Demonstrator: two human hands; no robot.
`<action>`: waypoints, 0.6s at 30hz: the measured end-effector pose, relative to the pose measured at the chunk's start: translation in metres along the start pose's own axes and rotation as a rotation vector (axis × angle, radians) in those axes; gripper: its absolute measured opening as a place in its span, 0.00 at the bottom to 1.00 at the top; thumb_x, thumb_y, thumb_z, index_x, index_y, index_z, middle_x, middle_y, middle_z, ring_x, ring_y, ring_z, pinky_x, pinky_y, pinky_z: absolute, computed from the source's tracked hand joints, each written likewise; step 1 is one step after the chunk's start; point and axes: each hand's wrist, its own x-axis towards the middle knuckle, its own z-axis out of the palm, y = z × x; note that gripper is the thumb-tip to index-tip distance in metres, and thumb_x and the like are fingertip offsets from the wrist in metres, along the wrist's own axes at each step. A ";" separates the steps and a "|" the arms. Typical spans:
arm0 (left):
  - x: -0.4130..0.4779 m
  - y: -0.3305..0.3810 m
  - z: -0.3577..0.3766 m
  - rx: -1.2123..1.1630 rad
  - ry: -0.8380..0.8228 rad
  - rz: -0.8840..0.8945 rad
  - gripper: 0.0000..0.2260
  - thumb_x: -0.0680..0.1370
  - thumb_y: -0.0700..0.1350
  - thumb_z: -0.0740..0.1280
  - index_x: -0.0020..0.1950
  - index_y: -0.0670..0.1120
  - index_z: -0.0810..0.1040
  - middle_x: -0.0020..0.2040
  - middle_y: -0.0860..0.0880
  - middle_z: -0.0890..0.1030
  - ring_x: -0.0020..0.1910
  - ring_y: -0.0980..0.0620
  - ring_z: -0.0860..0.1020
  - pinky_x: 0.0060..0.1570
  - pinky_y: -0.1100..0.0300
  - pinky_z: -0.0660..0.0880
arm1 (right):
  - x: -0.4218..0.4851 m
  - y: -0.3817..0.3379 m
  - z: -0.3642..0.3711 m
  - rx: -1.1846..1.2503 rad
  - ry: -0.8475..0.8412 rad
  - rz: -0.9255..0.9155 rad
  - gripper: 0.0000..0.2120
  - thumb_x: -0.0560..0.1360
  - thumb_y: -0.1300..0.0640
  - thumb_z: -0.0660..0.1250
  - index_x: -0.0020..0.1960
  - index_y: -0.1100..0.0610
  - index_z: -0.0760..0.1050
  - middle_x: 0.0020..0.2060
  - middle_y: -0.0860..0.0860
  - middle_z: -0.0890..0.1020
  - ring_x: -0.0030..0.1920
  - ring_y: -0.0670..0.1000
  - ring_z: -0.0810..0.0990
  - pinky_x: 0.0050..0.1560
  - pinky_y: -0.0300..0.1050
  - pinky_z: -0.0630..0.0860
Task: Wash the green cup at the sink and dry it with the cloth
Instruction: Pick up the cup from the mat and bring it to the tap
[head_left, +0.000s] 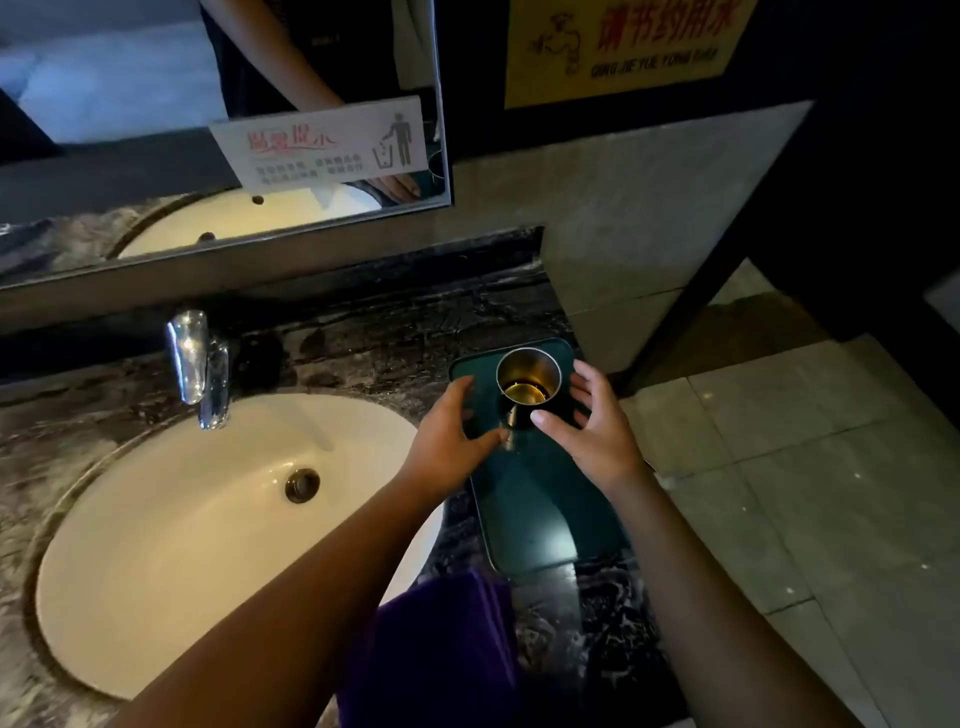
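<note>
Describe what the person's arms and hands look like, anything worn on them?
Both forearms are bare as far as the frame shows: no sleeves, gloves, watch or bracelets. The left hand and right hand show no rings that I can make out, and the fingernails look short and unpainted, though the lighting is dim.

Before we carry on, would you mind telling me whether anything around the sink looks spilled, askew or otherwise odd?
Nothing is spilled or broken. Two small things stand out: the purple cloth hangs over the counter's front edge beside the sink, and the green tray sits at a slant. The cup stands upright on the tray between both open hands.
</note>
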 end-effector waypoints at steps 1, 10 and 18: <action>0.003 0.000 0.000 0.003 -0.009 0.006 0.37 0.75 0.47 0.76 0.79 0.49 0.61 0.75 0.46 0.71 0.71 0.46 0.72 0.61 0.60 0.72 | 0.005 0.000 0.000 -0.013 -0.009 0.002 0.42 0.73 0.52 0.78 0.80 0.48 0.59 0.78 0.52 0.66 0.77 0.51 0.65 0.76 0.54 0.67; 0.034 0.001 0.001 0.008 -0.104 0.123 0.32 0.75 0.45 0.76 0.75 0.54 0.67 0.69 0.53 0.76 0.67 0.54 0.74 0.65 0.57 0.73 | 0.024 0.008 0.006 -0.067 -0.110 0.023 0.45 0.71 0.47 0.79 0.80 0.44 0.58 0.69 0.39 0.69 0.69 0.41 0.68 0.69 0.43 0.68; 0.040 0.003 0.002 0.026 -0.100 0.177 0.30 0.74 0.45 0.77 0.73 0.52 0.70 0.63 0.58 0.77 0.63 0.60 0.74 0.63 0.61 0.73 | 0.028 0.000 0.014 -0.108 -0.106 -0.087 0.28 0.72 0.55 0.79 0.65 0.40 0.71 0.58 0.35 0.79 0.58 0.31 0.76 0.54 0.25 0.70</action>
